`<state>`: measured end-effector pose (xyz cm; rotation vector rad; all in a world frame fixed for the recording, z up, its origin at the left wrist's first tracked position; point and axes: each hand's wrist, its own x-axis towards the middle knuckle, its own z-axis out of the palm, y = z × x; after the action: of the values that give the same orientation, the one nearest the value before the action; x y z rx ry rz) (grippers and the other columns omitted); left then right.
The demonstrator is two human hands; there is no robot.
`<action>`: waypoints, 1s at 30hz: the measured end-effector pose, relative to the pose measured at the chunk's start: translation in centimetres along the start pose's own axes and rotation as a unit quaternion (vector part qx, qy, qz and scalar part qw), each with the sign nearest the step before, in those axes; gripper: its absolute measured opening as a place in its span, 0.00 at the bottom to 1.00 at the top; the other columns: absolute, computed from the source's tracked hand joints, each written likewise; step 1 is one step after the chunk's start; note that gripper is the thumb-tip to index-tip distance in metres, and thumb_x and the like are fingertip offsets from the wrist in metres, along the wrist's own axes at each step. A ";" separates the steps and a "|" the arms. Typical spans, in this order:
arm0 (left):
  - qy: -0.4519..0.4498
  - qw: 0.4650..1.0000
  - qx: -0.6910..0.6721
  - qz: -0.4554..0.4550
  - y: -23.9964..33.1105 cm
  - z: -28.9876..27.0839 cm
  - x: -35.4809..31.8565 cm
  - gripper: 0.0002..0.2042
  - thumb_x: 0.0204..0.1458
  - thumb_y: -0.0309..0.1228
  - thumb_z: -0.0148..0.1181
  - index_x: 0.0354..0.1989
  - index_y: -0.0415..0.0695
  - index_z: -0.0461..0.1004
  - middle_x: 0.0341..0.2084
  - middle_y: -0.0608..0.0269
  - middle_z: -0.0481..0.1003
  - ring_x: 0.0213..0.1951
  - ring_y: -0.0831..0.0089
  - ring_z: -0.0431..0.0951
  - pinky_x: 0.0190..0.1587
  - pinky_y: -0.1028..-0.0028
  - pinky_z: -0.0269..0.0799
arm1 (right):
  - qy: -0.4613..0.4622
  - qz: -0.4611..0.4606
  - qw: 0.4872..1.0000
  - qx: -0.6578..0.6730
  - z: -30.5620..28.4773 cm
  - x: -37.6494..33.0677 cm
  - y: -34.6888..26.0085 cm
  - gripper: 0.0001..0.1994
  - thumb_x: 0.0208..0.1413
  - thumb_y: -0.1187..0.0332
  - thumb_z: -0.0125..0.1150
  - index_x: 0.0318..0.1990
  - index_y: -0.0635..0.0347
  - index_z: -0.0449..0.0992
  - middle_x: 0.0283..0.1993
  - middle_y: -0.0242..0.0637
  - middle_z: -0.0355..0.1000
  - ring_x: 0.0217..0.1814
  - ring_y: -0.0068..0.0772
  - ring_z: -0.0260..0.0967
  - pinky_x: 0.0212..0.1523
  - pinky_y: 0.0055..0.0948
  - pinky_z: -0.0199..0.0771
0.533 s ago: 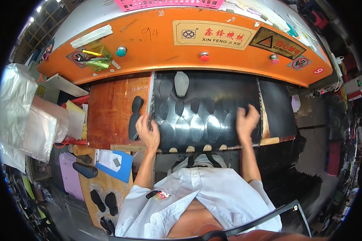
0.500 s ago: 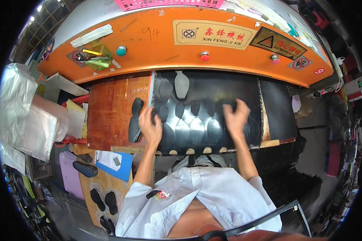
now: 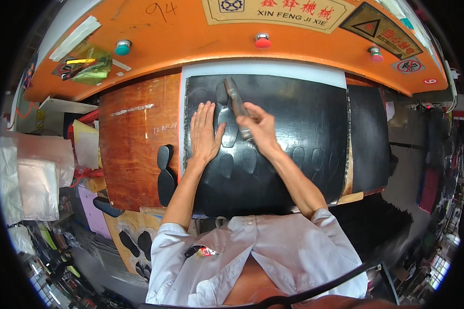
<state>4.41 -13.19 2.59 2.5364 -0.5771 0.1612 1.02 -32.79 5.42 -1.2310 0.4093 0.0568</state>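
Observation:
A black sheet [image 3: 294, 123] with several sole-shaped outlines in it lies in front of me. My left hand [image 3: 205, 135] rests flat on its left part, fingers stretched out and thumb apart, holding nothing. Close beside it, my right hand [image 3: 260, 127] is closed round a sole-shaped metal cutting die [image 3: 234, 95]. The die is tilted, its far end near an outline in the sheet; I cannot tell whether it touches the sheet. Left of the sheet, black sole pieces [image 3: 166, 183] lie on a reddish-brown board [image 3: 134, 134].
An orange machine beam [image 3: 206, 49] spans the far side, with a green button [image 3: 122, 47] and two red ones, the middle red button [image 3: 262, 40] among them. Clear plastic bags [image 3: 38, 188] hang at the left. More dark soles [image 3: 144, 244] lie on a lower table at left.
My right hand has moved left and taken hold of the die, which lay on the sheet. My left hand has moved farther onto the sheet. A white strip now shows beyond the sheet; the view has shifted.

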 end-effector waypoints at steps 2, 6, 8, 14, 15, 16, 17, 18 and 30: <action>-0.011 1.000 -0.001 -0.017 0.0 0.0 0.1 0.33 0.65 0.42 0.60 0.74 0.39 0.61 0.74 0.48 0.62 0.78 0.52 0.55 0.78 0.53 0.47 | 0.031 -0.016 0.997 -0.071 -2.3 -0.8 -1.4 0.37 0.48 0.61 0.79 0.63 0.74 0.74 0.53 0.55 0.77 0.58 0.39 0.75 0.49 0.40 0.81; -0.014 1.000 -0.008 -0.023 0.1 -0.2 0.5 0.33 0.64 0.42 0.61 0.73 0.38 0.62 0.73 0.48 0.63 0.77 0.51 0.55 0.78 0.53 0.47 | 0.130 -0.263 0.856 -0.426 -3.6 -1.7 -2.3 0.35 0.41 0.64 0.76 0.59 0.73 0.76 0.59 0.54 0.74 0.60 0.54 0.68 0.62 0.46 0.73; -0.010 0.999 -0.020 -0.032 0.1 -0.3 1.0 0.33 0.63 0.41 0.63 0.73 0.38 0.63 0.73 0.48 0.64 0.77 0.50 0.56 0.78 0.53 0.47 | 0.129 -0.289 0.822 -0.473 -2.8 -1.5 -1.7 0.35 0.41 0.63 0.76 0.58 0.73 0.76 0.60 0.53 0.74 0.60 0.55 0.68 0.60 0.47 0.74; 0.116 0.987 -0.094 -0.054 -0.6 -2.5 -1.6 0.22 0.60 0.30 0.62 0.63 0.37 0.73 0.62 0.44 0.74 0.68 0.46 0.68 0.71 0.55 0.61 | 0.131 -0.284 0.790 -0.527 -0.9 0.6 0.6 0.34 0.50 0.58 0.75 0.61 0.73 0.74 0.63 0.53 0.73 0.63 0.52 0.66 0.62 0.45 0.73; 0.149 0.984 -0.074 -0.069 -0.8 -3.2 -3.4 0.20 0.60 0.28 0.62 0.60 0.36 0.75 0.57 0.45 0.76 0.62 0.47 0.73 0.67 0.55 0.65 | 0.132 -0.302 0.793 -0.512 -1.6 0.9 0.6 0.34 0.52 0.58 0.74 0.61 0.74 0.74 0.62 0.53 0.73 0.63 0.52 0.66 0.62 0.45 0.74; 0.173 0.978 -0.062 -0.094 -1.0 -4.0 -5.4 0.17 0.60 0.25 0.62 0.58 0.35 0.76 0.53 0.45 0.78 0.56 0.48 0.75 0.62 0.56 0.68 | 0.129 -0.293 0.804 -0.502 -2.5 1.1 0.4 0.32 0.54 0.59 0.74 0.61 0.74 0.74 0.61 0.53 0.73 0.61 0.51 0.68 0.61 0.45 0.75; 0.206 0.964 -0.082 -0.147 -0.9 -4.4 -7.8 0.16 0.60 0.23 0.62 0.56 0.34 0.76 0.48 0.46 0.78 0.52 0.48 0.75 0.57 0.56 0.70 | 0.130 -0.299 0.810 -0.487 -3.8 1.3 0.0 0.31 0.55 0.60 0.73 0.60 0.74 0.74 0.61 0.54 0.74 0.59 0.50 0.70 0.60 0.44 0.76; 0.218 0.962 -0.035 -0.163 -1.0 -4.8 -10.1 0.15 0.60 0.22 0.61 0.55 0.33 0.76 0.44 0.47 0.77 0.48 0.49 0.75 0.53 0.57 0.71 | 0.130 -0.321 0.811 -0.471 -5.2 1.5 -0.5 0.29 0.56 0.61 0.73 0.60 0.74 0.75 0.60 0.54 0.74 0.57 0.50 0.71 0.59 0.44 0.77; 0.268 0.928 -0.083 -0.243 -4.4 0.7 -9.1 0.14 0.68 0.34 0.54 0.43 0.34 0.81 0.28 0.41 0.79 0.31 0.43 0.80 0.38 0.54 0.73 | 0.390 -0.494 0.747 -0.214 -23.3 7.3 -18.7 0.13 0.70 0.63 0.62 0.37 0.65 0.75 0.31 0.26 0.70 0.33 0.18 0.62 0.37 0.25 0.67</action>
<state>-1.95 -6.80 -2.08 2.2455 0.2442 0.5709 6.26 -62.01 13.55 -1.7703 0.4126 -1.3995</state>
